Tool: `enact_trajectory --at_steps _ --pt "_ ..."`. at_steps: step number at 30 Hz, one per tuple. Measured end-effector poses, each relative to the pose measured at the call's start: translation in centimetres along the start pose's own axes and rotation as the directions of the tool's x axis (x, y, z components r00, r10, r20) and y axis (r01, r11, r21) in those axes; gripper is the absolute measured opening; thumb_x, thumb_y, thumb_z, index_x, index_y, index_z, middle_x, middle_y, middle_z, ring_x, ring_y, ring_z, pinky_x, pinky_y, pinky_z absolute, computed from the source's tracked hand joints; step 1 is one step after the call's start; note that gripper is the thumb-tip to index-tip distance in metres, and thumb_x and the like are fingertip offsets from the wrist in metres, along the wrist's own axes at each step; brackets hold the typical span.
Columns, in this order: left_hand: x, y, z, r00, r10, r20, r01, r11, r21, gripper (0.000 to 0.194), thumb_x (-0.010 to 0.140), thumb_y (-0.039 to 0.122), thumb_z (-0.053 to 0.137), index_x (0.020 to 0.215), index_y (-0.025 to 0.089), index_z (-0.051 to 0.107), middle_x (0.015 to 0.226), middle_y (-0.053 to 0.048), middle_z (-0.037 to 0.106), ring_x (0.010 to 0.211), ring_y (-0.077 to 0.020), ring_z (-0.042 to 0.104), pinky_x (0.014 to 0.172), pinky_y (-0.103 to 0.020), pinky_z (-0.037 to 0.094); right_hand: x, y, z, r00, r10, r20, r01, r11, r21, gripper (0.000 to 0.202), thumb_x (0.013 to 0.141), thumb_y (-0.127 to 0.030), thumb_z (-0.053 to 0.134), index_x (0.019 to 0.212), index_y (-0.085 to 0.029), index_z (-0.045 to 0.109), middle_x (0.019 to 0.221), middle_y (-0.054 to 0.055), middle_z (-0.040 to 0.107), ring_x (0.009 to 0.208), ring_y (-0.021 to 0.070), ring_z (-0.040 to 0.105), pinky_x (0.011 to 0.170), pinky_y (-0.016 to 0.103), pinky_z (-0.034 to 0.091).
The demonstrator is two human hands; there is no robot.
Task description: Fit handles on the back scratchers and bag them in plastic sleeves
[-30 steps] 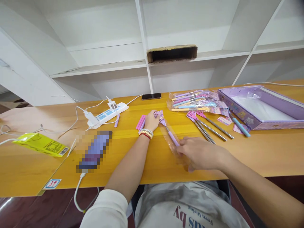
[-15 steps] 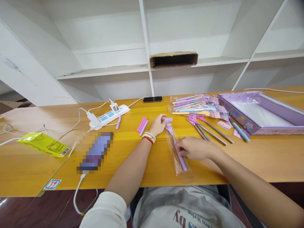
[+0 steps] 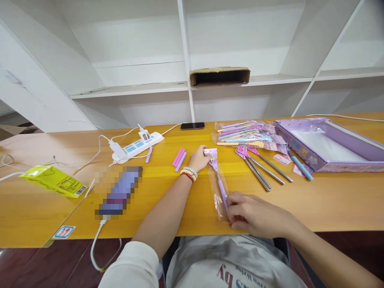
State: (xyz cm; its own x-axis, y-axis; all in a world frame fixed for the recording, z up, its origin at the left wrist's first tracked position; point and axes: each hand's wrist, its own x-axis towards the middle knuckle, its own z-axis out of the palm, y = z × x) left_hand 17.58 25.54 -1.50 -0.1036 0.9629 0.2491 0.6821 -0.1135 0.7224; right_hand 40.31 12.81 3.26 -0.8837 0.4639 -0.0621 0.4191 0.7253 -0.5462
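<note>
A back scratcher (image 3: 221,189) with a lilac claw head and lilac handle lies inside a clear plastic bag (image 3: 218,204) on the table in front of me. My left hand (image 3: 200,159), wearing bracelets, pinches the bag's top end beside a small printed card (image 3: 211,153). Curled in at the lower right edge of the bag, my right hand (image 3: 247,212) grips the plastic near the handle's end; its fingertips are partly hidden. To the right lie several unbagged scratchers (image 3: 261,170) with pink and purple heads and bare metal rods.
Loose pink and lilac handle sleeves (image 3: 179,158) lie left of my left hand. Bagged scratchers (image 3: 249,134) are piled at the back, beside a purple box (image 3: 345,165). A blue handle (image 3: 302,168), power strip (image 3: 138,147), charging phone (image 3: 121,192), dark phone (image 3: 192,126) and yellow carton (image 3: 55,182) surround the work area.
My right hand has moved down toward the table's front edge, from the handle's upper part to the bag's lower right edge. The left hand has stayed at the bag's top.
</note>
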Motion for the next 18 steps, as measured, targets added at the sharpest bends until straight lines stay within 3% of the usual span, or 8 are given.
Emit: enact_trajectory --at_steps 5,9,11,14,16,18 --pt "0.2 -0.6 0.2 0.998 0.034 0.051 -0.025 0.987 -0.161 0.033 0.069 0.020 0.063 0.102 0.017 0.057 0.091 -0.006 0.065 0.082 -0.0172 0.060 0.078 -0.031 0.045 1.3 1.0 -0.3 0.999 0.015 -0.042 -0.010 0.994 0.110 0.011 0.082 -0.021 0.051 0.078 -0.018 0.062 0.088 0.002 0.057 0.081 0.0130 0.054 0.073 0.024 0.040" --pt "0.3 0.0 0.6 0.998 0.000 0.058 0.027 0.890 -0.456 0.023 0.072 0.018 0.061 0.095 0.015 0.056 0.093 -0.006 0.064 0.083 -0.0151 0.060 0.078 -0.031 0.047 1.9 1.6 -0.1 0.995 0.042 -0.085 -0.034 0.994 0.102 0.011 0.081 -0.020 0.052 0.076 -0.018 0.062 0.086 0.002 0.058 0.078 0.0128 0.054 0.072 0.024 0.040" --pt "0.2 0.8 0.6 0.995 -0.072 0.071 0.100 0.758 -0.645 0.024 0.072 0.017 0.061 0.094 0.015 0.054 0.094 -0.006 0.064 0.080 -0.0143 0.061 0.075 -0.030 0.048 2.0 1.6 0.1 0.988 0.073 -0.139 -0.061 0.994 0.087 0.011 0.080 -0.022 0.054 0.076 -0.018 0.062 0.089 0.003 0.057 0.080 0.0135 0.054 0.074 0.025 0.040" --pt "-0.2 2.3 0.4 0.973 -0.181 0.141 0.212 0.466 -0.859 0.030 0.071 0.015 0.064 0.098 0.016 0.050 0.091 -0.005 0.064 0.074 -0.0125 0.062 0.069 -0.028 0.049 2.2 1.6 0.0 0.983 0.058 -0.173 -0.046 0.997 0.069 0.012 0.080 -0.024 0.055 0.076 -0.019 0.064 0.094 0.004 0.055 0.086 0.0148 0.053 0.078 0.026 0.040" --pt "-0.5 3.0 0.1 0.963 -0.169 0.211 0.255 0.305 -0.918 0.027 0.071 0.016 0.065 0.095 0.015 0.051 0.084 -0.003 0.064 0.070 -0.0101 0.061 0.067 -0.024 0.049 2.5 1.7 -0.3 0.983 0.039 -0.179 -0.033 0.999 0.034 0.012 0.080 -0.024 0.055 0.076 -0.019 0.065 0.096 0.005 0.055 0.086 0.0150 0.054 0.078 0.026 0.040" --pt "-0.9 3.6 -0.2 0.944 -0.101 0.315 0.331 0.232 -0.915 0.020 0.073 0.022 0.064 0.088 0.014 0.053 0.076 -0.002 0.063 0.064 -0.0088 0.060 0.064 -0.022 0.048 2.9 2.0 -0.7 0.981 0.034 -0.194 -0.039 0.999 -0.021 0.012 0.080 -0.025 0.055 0.076 -0.018 0.064 0.094 0.004 0.056 0.083 0.0145 0.054 0.076 0.026 0.040"
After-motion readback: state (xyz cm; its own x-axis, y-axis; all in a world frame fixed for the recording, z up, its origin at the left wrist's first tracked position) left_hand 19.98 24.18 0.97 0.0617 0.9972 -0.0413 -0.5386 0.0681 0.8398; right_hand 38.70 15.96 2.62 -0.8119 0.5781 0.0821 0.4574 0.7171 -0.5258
